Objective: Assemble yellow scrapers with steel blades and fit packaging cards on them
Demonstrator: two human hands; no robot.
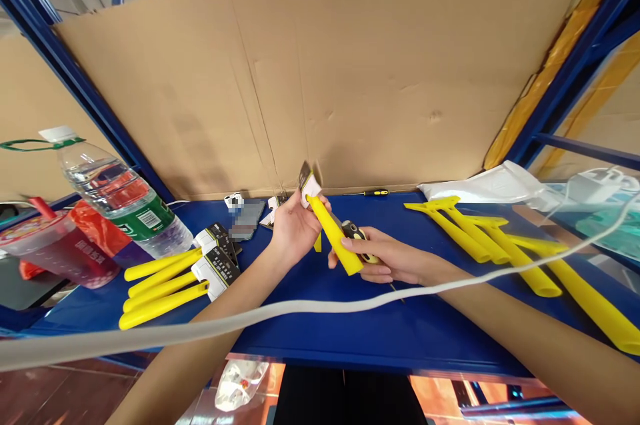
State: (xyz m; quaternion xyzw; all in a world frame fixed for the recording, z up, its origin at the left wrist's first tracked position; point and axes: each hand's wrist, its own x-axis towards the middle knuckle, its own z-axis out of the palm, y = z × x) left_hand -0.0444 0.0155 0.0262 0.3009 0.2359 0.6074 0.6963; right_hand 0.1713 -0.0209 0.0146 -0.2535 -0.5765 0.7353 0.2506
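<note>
My left hand (295, 228) is closed around the upper end of a yellow plastic handle (333, 232). A black-and-white card (309, 186) sits at that end; whatever lies beneath it is hidden. My right hand (385, 255) grips a black-and-yellow screwdriver (356, 233), its thin shaft pointing down towards me. Fingers of the same hand touch the lower part of the yellow handle. To the left lie several yellow handles (165, 275) with cards (217, 268) on their ends. On the right are several yellow handles (525, 262) with T-shaped heads and no cards.
On the blue table (320, 325), a water bottle (145, 212) and a drink cup (60, 248) stand left. A second screwdriver (376, 192) lies near the cardboard wall (350, 78). A white cable (310, 307) crosses the foreground. A white plastic bag (470, 185) lies back right.
</note>
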